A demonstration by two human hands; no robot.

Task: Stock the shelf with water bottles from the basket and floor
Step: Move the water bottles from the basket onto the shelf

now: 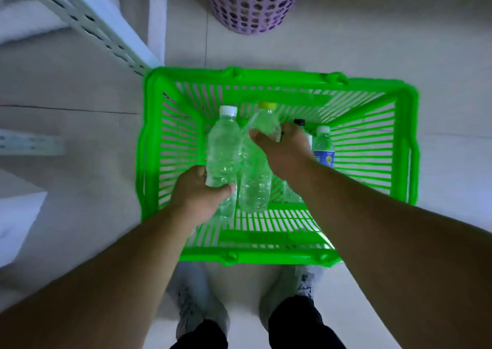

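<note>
The person stands over a bright green slatted plastic shopping basket (279,253) on the pale tiled floor (372,42), both hands down inside it. The left hand (198,194) is wrapped around the base of a clear plastic water bottle with a white cap (222,146); the right hand (286,149) is closed on the upper body of a clear plastic bottle with a yellow-green cap (257,183), just beside the first. This looks like the pick-up step, one bottle per hand.

Still in the basket, at centre right, are a small clear bottle with a white cap and blue label (323,146) and something with a black cap (299,122), mostly hidden behind the right hand. The blue label's print is too small to read; the two held bottles show no label.

The white metal shelf frame (87,21) runs along the upper left, so the next move probably calls for lifting both bottles clear of the rim and turning left. A pink perforated round basket (253,5) stands at top centre.
</note>
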